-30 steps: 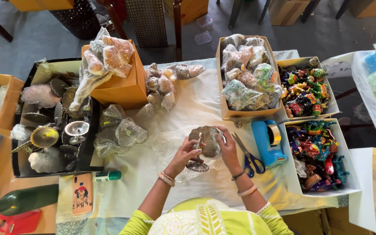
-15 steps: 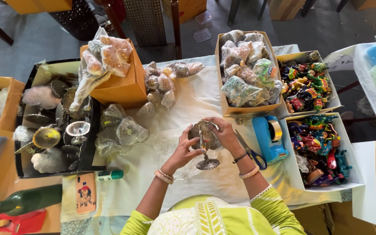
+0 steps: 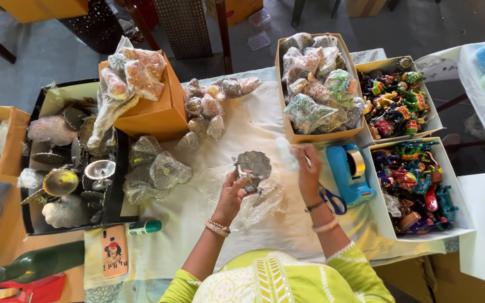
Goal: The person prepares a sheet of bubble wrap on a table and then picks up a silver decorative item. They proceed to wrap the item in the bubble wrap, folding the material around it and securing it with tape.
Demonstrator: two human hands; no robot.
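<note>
**A:** so where's the silver dish [image 3: 252,164] right now? Mid bench, right?

**B:** yep, it's in the left hand [image 3: 232,193], whose grip is pinching the stem side from below. The round top tilts up and far from her, so its long axis runs near-to-far. Clear wrap [image 3: 256,205] lies crumpled right under it.

**A:** and the right hand [image 3: 309,168]?

**B:** just right of the dish, not touching it. Its grip is closed on a bit of clear film [image 3: 285,152]. So the left hand's the one that's on it.

**A:** packaging around?

**B:** a tan box of wrapped bundles [image 3: 315,84] on the far right, two white boxes of bright figurines [image 3: 408,168] further right, and a blue tape dispenser [image 3: 348,171] beside her right wrist.
</note>
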